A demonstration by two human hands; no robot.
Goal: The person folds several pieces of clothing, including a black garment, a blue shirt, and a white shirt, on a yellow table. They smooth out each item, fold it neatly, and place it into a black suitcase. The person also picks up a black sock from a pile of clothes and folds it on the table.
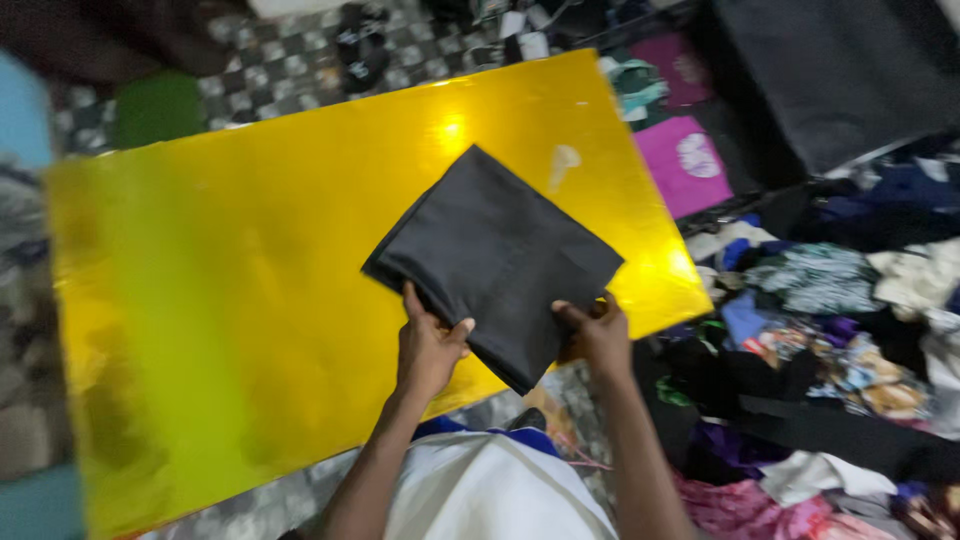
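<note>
Head view: looking down over a glossy yellow tabletop (250, 300), two bare hands working at its near edge.
Cloth: folded black cloth (495, 255), a flat rectangle turned cornerwise, lying over the near right part of the tabletop, its lowest corner hanging past the near edge.
Left hand: left hand (428, 350) clamped on the cloth's near left side, thumb on top, fingers (412, 300) pressed together along the fold and pinching the fabric.
Right hand: right hand (598, 335) gripping the near right side of the cloth, thumb lying on top, remaining fingers tucked underneath and out of sight, pinching the edge.
Between the hands: the cloth's lower corner, pointing down toward the white shirt (490, 495).
Tabletop surface: bright glare spot near the far edge, a pale smudge (563, 160) just beyond the cloth's far right side, a greenish tint toward the left edge.
Right of the tabletop: jumbled clothes pile (830, 330) on the floor, many colours, just beside the right edge.
Far right corner: magenta bag (685, 160) near that corner, a large dark sheet (830, 70) beyond it.
Beyond the far edge: checkered floor (290, 65), a green patch (158, 105) off the far left corner.
</note>
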